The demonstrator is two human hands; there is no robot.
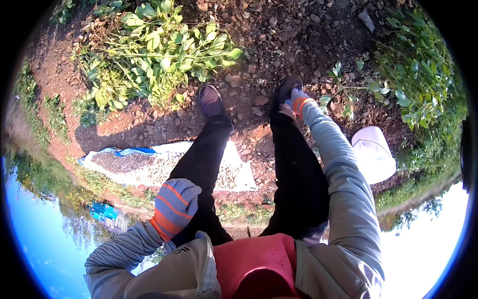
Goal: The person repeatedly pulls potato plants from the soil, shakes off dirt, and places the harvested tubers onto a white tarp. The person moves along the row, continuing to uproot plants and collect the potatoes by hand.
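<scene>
I wear grey gloves with orange stripes. My left hand (174, 206) is bent at the wrist over my thigh, fingers curled; whether anything is inside is hidden. My right hand (296, 101) reaches down to the dark shoe (288, 88) on my right foot, its fingers at the shoe's upper; its grip is too small to make out. My other shoe (212, 100), woven and purplish, stands on the soil. Behind my legs lies a white sheet (244, 175) with a blue edge, covered with many small pale pods that look like peanuts.
Uprooted leafy plants (160, 56) with pods at their roots lie at the upper left. A white bucket (373, 155) lies right of my right arm. Green plants (422, 71) grow at the right. Stony soil (257, 74) spreads around my feet. A turquoise vehicle (104, 212) is at the far left.
</scene>
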